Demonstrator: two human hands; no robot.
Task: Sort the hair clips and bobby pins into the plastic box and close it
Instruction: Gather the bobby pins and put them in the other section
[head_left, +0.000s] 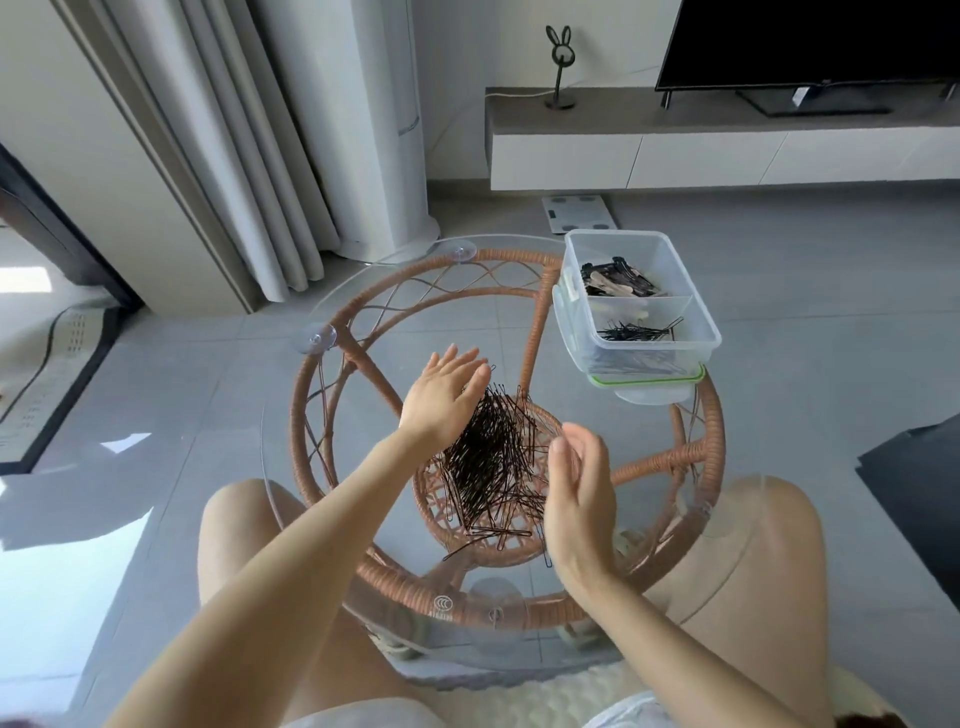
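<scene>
A: Start at the fingers. What are they doing?

B: Nothing is gripped. The left hand has its fingers straight and spread, palm down, over the far left edge of the heap. The right hand stands on edge, palm towards the heap, its fingers loosely curved and a little blurred. Both hands are released.

A: Touching the pins?

B: I cannot tell for either. They flank the loose bobby pins, left hand at the far left, right hand at the near right, heap between the palms.

A: How do the pins lie?

B: A dark heap on the glass worktop, most of them pointing away from the person and leaning slightly right, with a few strays lying crosswise at the near edge.

A: And the plastic box?

B: Far right on the worktop, well apart from the heap, open, sitting on its green-rimmed lid. The far compartment holds hair clips and the near one some sorted pins.

A: So what does the next move turn on?

B: My guess is a two-handed gather, palms closing across the pins' length so that they bunch side by side. The box lies up and right of the heap, so the right hand is on the better side to carry a bunch to the near compartment. Most of the pins remain out, and the lid is not yet on
</scene>
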